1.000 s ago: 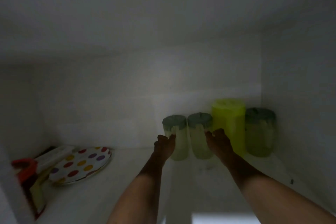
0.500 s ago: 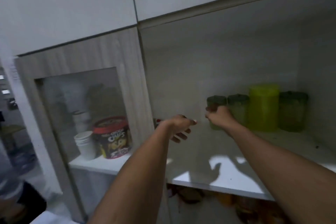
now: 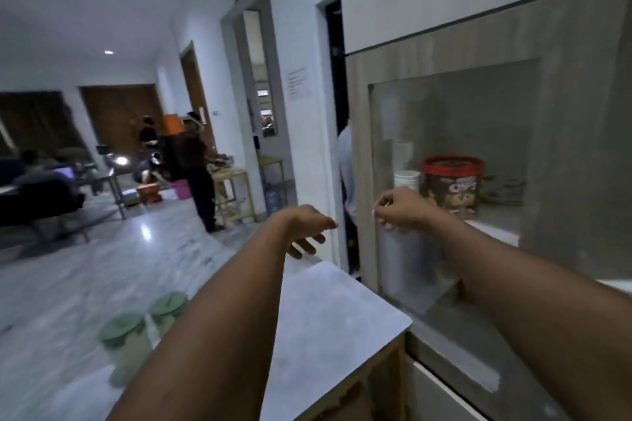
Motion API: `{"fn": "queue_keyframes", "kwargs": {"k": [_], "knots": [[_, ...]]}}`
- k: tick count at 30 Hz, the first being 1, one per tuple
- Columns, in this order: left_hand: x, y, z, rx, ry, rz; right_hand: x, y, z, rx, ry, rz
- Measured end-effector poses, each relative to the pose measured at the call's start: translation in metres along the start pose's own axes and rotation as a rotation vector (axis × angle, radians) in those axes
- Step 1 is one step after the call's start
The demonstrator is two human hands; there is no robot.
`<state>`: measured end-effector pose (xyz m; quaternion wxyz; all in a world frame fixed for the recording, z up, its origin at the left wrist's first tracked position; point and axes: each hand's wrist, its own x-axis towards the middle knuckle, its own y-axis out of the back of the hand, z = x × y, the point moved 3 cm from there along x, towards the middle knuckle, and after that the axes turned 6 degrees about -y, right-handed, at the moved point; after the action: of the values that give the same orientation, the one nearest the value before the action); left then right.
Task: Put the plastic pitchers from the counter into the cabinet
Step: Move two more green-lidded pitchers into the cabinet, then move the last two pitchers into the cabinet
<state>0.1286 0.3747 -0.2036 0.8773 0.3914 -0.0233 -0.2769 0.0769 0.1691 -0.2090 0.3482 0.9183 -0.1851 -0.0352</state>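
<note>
Two clear plastic pitchers with green lids stand on the grey counter [image 3: 325,325] at the lower left: the nearer pitcher [image 3: 124,350] and the farther pitcher [image 3: 167,309], partly hidden by my left forearm. My left hand [image 3: 307,231] hangs in the air above the counter's far end, palm down, fingers loose and apart, holding nothing. My right hand [image 3: 398,210] is raised in front of the glass cabinet door [image 3: 444,120], fingers curled in, with nothing visible in it. The open cabinet shelf with the stored pitchers is out of view.
Behind the glass stand a red-lidded snack tub [image 3: 451,186] and stacked white cups [image 3: 406,179]. A person in white [image 3: 345,174] stands in the dark gap left of the cabinet. Other people, tables and a stool [image 3: 232,195] fill the room at left.
My view has swung left from the dark cabinet shelf to the counter and room. Both hands let go of the pitchers on the shelf and drew back out, empty.
</note>
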Motion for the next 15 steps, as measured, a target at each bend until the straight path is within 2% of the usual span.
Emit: {"fn": "queue_keyframes", "kwargs": {"k": [7, 12, 15], "knots": [[-0.041, 0.104, -0.209, -0.036, 0.251, 0.349, 0.047, -0.214, -0.105, -0.038, 0.147, -0.335], [-0.053, 0.139, -0.354, -0.074, 0.476, 0.585, 0.083, -0.385, -0.133, -0.027, 0.157, -0.545], [-0.044, 0.144, -0.436, -0.144, 0.655, 0.643, 0.107, -0.483, -0.131, -0.054, 0.1, -0.648]]}}
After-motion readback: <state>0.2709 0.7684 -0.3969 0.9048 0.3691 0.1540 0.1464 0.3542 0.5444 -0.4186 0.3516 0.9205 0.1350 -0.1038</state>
